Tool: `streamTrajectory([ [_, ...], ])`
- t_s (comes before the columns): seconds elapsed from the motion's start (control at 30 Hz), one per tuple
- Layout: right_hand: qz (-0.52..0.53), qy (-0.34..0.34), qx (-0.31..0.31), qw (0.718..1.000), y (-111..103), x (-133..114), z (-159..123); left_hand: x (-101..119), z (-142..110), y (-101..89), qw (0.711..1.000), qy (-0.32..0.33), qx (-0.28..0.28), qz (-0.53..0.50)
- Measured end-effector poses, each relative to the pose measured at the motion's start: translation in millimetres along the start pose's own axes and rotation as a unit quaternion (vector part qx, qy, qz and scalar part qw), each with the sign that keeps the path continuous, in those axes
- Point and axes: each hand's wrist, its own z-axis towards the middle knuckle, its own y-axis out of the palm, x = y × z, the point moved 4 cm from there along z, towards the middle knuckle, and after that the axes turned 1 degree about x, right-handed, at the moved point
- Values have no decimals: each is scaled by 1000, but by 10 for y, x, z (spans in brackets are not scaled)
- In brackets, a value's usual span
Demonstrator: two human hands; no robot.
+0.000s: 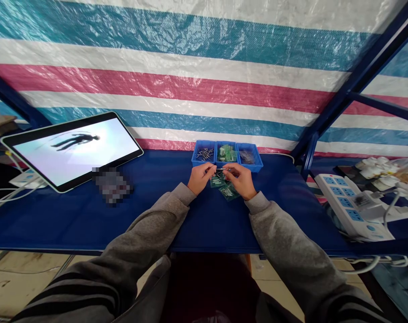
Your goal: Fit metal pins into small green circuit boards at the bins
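My left hand (pixel 200 177) and my right hand (pixel 240 180) meet over the blue table (pixel 72 220), fingers pinched together on a small thin metal piece (pixel 220 170) between them. Small green bags (pixel 224 186) lie on the cloth just under and between my hands. Right behind them stand three small blue bins: the left bin (pixel 204 154) holds metal screws, the middle bin (pixel 227 153) holds green pieces, the right bin (pixel 248 157) holds dark bits. Grey sleeves cover both my arms.
A tablet (pixel 72 150) with a bright screen leans at the left, a blurred flat object (pixel 112 184) beside it. A white power strip (pixel 353 206) with cables lies at the right. A striped tarp (pixel 204 80) and blue frame posts (pixel 328 112) close the back.
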Motion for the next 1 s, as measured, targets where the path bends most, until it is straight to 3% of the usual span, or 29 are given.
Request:
streamTrajectory([
  [0.33,-51,-12,0,999,-5,-5,-4,-75,5,41,986,-51,20,-155],
  [0.5,-52,-15,-19,998,23,-11,-16,-114,5,108,965,-85,5,-249],
  [0.7,-39,1,-25,999,43,-5,-21,-161,1,158,935,-116,25,-335],
  [0.87,-51,-4,-39,998,60,4,-35,-132,-1,169,948,-100,17,-301],
  [1.0,-107,-2,3,994,28,31,-24,-99,8,113,973,-70,15,-219],
])
